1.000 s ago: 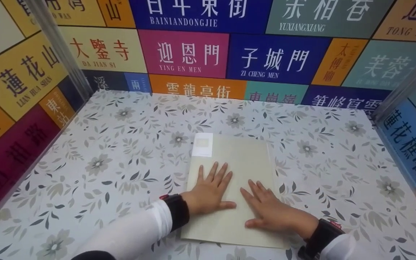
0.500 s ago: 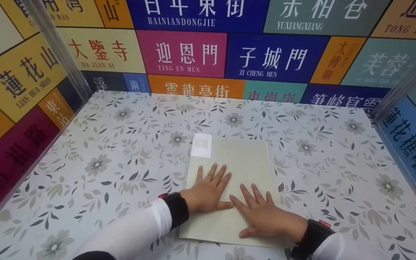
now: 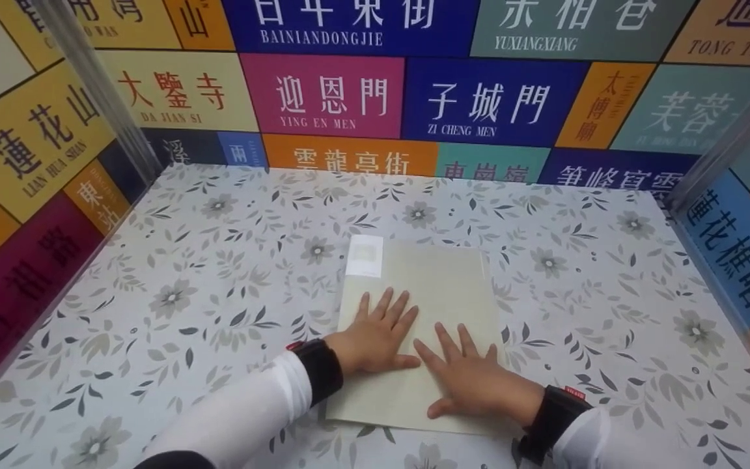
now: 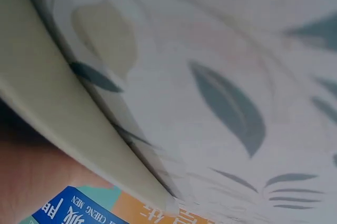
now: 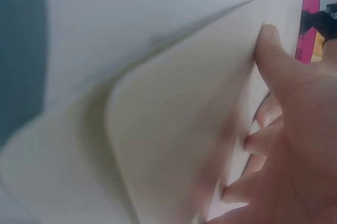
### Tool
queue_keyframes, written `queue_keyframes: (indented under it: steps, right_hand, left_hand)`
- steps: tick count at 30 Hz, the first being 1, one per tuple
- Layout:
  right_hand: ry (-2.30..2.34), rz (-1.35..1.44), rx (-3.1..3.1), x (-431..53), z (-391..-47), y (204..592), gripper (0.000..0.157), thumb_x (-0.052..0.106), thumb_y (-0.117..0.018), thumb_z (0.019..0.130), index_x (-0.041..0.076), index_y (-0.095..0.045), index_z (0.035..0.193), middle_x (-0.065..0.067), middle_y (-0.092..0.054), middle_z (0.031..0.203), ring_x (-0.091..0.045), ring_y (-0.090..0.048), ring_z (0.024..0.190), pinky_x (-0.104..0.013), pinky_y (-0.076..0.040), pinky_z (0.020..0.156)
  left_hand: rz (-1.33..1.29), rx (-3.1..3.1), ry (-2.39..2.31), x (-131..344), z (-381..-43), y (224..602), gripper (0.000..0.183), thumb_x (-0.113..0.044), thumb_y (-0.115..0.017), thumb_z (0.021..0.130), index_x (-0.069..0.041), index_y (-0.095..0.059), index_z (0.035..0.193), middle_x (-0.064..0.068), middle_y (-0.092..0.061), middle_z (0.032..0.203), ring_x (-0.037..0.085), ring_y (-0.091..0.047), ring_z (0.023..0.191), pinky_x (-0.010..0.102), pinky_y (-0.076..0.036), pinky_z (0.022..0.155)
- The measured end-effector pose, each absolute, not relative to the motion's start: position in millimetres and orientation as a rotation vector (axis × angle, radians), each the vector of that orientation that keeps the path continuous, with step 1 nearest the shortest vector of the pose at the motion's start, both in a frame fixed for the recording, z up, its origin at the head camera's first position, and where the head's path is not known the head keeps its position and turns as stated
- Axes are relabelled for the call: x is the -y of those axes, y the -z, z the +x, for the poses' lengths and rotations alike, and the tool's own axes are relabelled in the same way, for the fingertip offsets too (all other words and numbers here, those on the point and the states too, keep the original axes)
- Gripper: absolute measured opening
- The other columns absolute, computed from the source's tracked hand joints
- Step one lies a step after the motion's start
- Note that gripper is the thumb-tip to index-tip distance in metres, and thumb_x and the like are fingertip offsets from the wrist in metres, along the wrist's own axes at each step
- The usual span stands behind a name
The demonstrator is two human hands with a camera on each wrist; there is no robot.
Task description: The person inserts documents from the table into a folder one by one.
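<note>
A thin cream notebook [image 3: 430,277] with a white label [image 3: 364,256] in its upper left corner lies closed on the patterned tabletop. My left hand [image 3: 378,335] rests on its left half, fingers spread and straight. Beside it, on the lower right part of the cover, lies my right hand [image 3: 469,381], also with spread fingers. The right wrist view shows the notebook's two rounded corners [image 5: 174,103] slightly apart, with the right hand [image 5: 305,113] on the upper one. In the left wrist view the notebook's edge [image 4: 79,113] shows, with only a blurred part of the left hand [image 4: 42,176].
White cloth with grey flowers and leaves [image 3: 173,296] covers the table around the notebook. Colourful panels with Chinese lettering [image 3: 323,94] stand along the back and both sides. Clear upright posts [image 3: 114,117] mark the back corners.
My right hand has slid a little left over the cover towards the left hand, and its fingers have spread. The left hand stays in place on the notebook.
</note>
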State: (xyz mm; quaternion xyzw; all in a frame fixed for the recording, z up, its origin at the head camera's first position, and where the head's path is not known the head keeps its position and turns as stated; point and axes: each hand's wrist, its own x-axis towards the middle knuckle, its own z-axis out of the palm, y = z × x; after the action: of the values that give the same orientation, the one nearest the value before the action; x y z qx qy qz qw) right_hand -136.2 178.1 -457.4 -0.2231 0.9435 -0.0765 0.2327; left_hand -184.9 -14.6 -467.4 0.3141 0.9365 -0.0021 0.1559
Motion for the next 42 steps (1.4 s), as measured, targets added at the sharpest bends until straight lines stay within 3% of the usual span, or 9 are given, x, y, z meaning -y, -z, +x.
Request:
queue_keyframes:
  steps: [8, 18, 24, 32, 39, 42]
  right_hand:
    - [0.235, -0.661, -2.568, -204.4, -181.8, 461.0, 0.102, 0.057, -0.067, 0.079, 0.016, -0.014, 0.156, -0.028, 0.001, 0.159, -0.059, 0.000, 0.141, -0.087, -0.012, 0.093]
    - [0.337, -0.572, -2.492, -227.1, -248.8, 457.7, 0.099, 0.046, -0.069, 0.084, 0.015, -0.008, 0.157, -0.027, 0.015, 0.158, -0.056, 0.015, 0.140, -0.086, 0.004, 0.095]
    - [0.293, -0.527, -2.514, -228.9, -270.8, 453.2, 0.092, 0.037, -0.067, 0.088, 0.014, -0.010, 0.156, -0.030, 0.009, 0.157, -0.056, 0.007, 0.141, -0.080, -0.002, 0.105]
    - [0.366, -0.446, -2.595, -228.2, -273.5, 451.3, 0.072, 0.025, -0.060, 0.094, 0.018, -0.022, 0.155, -0.028, -0.004, 0.159, -0.050, -0.002, 0.145, -0.065, -0.012, 0.116]
    - [0.340, -0.496, -2.623, -234.0, -274.4, 455.5, 0.067, 0.025, -0.054, 0.098, 0.015, -0.021, 0.155, -0.032, -0.005, 0.157, -0.054, -0.006, 0.142, -0.065, -0.016, 0.115]
    - [0.363, -0.511, -2.621, -236.4, -275.8, 457.4, 0.064, 0.025, -0.052, 0.099, 0.015, -0.021, 0.155, -0.033, -0.003, 0.157, -0.056, -0.004, 0.142, -0.072, -0.014, 0.110]
  left_hand:
    - [0.851, -2.643, 0.014, 11.6, -186.0, 456.0, 0.085, -0.061, -0.043, 0.095, -0.011, -0.012, 0.156, 0.014, 0.004, 0.163, 0.030, 0.004, 0.151, 0.047, -0.003, 0.123]
    - [0.827, -2.659, 0.074, 7.1, -208.6, 451.9, 0.095, -0.058, -0.053, 0.091, -0.004, -0.009, 0.155, 0.018, 0.003, 0.162, 0.032, 0.002, 0.150, 0.043, -0.007, 0.124]
    - [0.831, -2.634, 0.043, 0.3, -230.3, 448.6, 0.093, -0.058, -0.049, 0.094, -0.003, -0.007, 0.155, 0.018, 0.004, 0.162, 0.031, 0.003, 0.150, 0.041, -0.005, 0.124]
    - [0.792, -2.654, -0.013, -6.6, -250.1, 446.5, 0.083, -0.050, -0.048, 0.097, -0.001, -0.012, 0.154, 0.020, -0.002, 0.162, 0.032, -0.001, 0.150, 0.041, -0.008, 0.124]
    - [0.774, -2.635, -0.031, -13.9, -252.3, 445.0, 0.076, -0.041, -0.046, 0.100, -0.001, -0.010, 0.154, 0.019, 0.001, 0.162, 0.032, 0.001, 0.150, 0.042, -0.006, 0.124]
    - [0.782, -2.640, -0.018, -14.6, -252.6, 445.1, 0.075, -0.041, -0.044, 0.101, -0.001, -0.010, 0.154, 0.019, 0.001, 0.162, 0.032, 0.002, 0.150, 0.041, -0.006, 0.124]
